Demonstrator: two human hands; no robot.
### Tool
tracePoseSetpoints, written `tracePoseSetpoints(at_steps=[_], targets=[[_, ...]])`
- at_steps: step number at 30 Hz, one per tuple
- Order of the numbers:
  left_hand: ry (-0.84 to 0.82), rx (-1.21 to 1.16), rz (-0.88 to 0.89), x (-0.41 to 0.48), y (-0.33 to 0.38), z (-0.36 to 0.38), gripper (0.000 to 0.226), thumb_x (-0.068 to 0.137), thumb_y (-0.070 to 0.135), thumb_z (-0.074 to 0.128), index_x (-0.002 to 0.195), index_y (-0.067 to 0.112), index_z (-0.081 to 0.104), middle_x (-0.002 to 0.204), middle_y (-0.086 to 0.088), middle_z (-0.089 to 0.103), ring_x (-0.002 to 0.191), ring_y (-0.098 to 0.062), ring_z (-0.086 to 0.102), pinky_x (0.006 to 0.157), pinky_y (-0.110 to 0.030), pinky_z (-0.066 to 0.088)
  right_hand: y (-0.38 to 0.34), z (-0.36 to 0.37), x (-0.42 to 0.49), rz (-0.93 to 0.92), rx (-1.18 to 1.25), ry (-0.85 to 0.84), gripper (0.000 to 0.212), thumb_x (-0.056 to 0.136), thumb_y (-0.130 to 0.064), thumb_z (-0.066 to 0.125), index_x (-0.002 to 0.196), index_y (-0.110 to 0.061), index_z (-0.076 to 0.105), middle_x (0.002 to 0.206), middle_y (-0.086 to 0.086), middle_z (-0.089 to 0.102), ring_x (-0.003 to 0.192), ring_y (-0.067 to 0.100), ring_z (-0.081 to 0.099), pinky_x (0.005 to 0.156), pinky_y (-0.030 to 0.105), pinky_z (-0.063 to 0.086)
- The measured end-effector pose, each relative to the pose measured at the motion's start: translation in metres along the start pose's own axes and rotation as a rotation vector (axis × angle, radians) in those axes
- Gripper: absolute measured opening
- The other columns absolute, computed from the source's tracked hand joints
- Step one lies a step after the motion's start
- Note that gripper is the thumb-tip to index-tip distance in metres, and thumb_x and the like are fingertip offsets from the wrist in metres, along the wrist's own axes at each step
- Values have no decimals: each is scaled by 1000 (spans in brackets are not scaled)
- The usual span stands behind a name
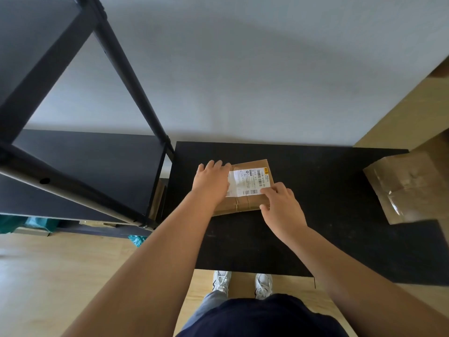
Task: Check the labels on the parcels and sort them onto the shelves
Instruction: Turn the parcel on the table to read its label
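Black table beside shelves: flat parcel lies centre. Left hand rests flat on it; right hand pinches its near-right corner. Likely light, stiff cardboard; grip 2 opposite edges.

Black table center-right of frame: labelled brown parcel at middle, taped cardboard box at right edge.
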State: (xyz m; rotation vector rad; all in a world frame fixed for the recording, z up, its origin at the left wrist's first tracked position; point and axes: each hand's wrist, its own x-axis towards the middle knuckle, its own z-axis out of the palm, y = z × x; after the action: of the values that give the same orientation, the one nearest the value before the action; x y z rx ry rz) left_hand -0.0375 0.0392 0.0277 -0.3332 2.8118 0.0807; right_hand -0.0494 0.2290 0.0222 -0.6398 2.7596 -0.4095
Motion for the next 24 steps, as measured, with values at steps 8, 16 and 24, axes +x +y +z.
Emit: tracePoseSetpoints(at_steps=[8,16,24], targets=[[59,43,-160,-18,16,20,68,96,35,56,152,12,25,145,-13,45,132,-31,44,111,-42,34,2,1,0,100,8,81,31,93,-29,55,123,-19,55,114,-1,56,106,14,53,92,31,46],[52,84,-278,-29,31,22,52,97,47,49,136,13,43,119,-9,60,107,-25,60,88,-35,46,-3,4,4,73,42,65,41,90,-33,62,127,-21,50,117,-2,62,105,14,60,95,35,47],[-54,8,-255,-44,38,27,38,100,34,49,131,14,42,95,-3,52,70,-16,57,54,-28,42,-1,4,15,56,48,-38,68,86,-35,67,144,-21,35,139,-1,54,127,19,51,107,44,39]])
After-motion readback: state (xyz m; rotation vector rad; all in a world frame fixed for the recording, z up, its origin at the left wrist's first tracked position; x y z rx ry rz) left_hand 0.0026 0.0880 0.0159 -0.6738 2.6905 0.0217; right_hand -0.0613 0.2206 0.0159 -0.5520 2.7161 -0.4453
